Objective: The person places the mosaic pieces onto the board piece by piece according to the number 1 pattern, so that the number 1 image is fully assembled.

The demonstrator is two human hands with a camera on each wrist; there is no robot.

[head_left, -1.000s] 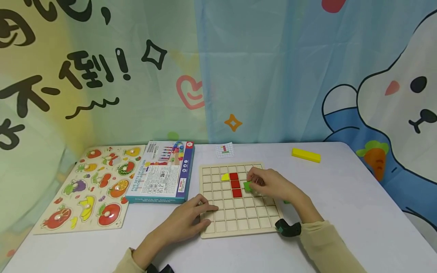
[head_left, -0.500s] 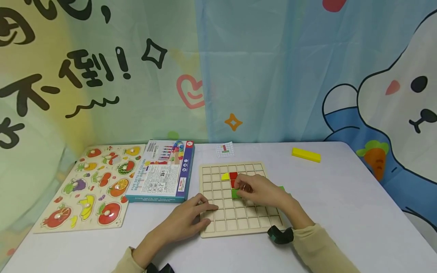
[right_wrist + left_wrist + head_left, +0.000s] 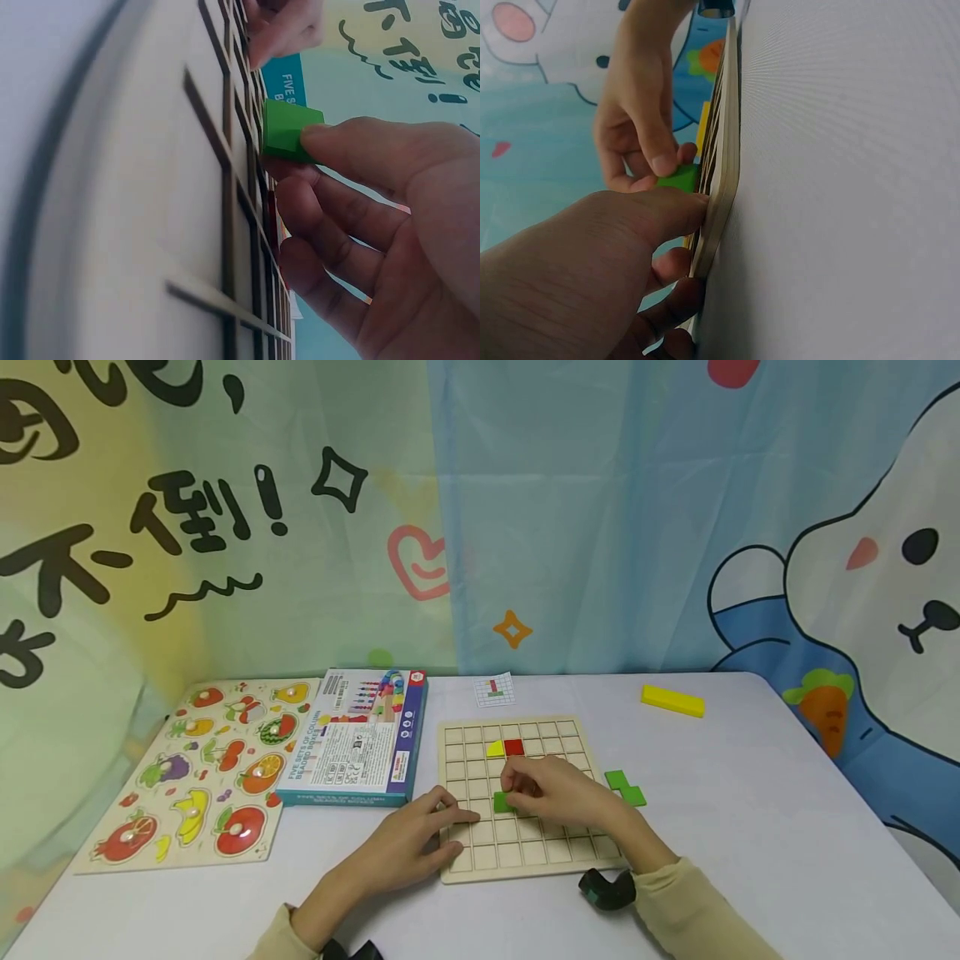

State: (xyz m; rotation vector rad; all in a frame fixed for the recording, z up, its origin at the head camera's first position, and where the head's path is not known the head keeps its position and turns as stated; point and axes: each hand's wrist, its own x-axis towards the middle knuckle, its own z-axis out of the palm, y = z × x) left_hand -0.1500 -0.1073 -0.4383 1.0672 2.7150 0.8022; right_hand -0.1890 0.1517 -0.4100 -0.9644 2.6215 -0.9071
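Observation:
A wooden grid board (image 3: 525,853) lies on the table. My right hand (image 3: 558,789) pinches a green block (image 3: 502,802) between thumb and fingers over the board's left-middle squares. In the right wrist view the block (image 3: 289,129) stands at the grid's surface; whether it is seated in a square I cannot tell. A yellow piece (image 3: 495,748) and a red tile (image 3: 513,747) sit in neighbouring squares above; a sliver of red (image 3: 273,225) shows behind the fingers. My left hand (image 3: 408,843) rests with extended fingers on the board's left edge.
Green tiles (image 3: 633,796) lie right of the board. Behind it are a small pattern card (image 3: 493,690) and, to the right, a yellow bar (image 3: 672,700). A printed box (image 3: 345,756) overlaps a fruit puzzle board (image 3: 187,777) on the left.
My right hand has carried the green block leftward and toward me across the board, covering the lower red tiles. Green tiles on the right have come into view. The left hand has stayed put.

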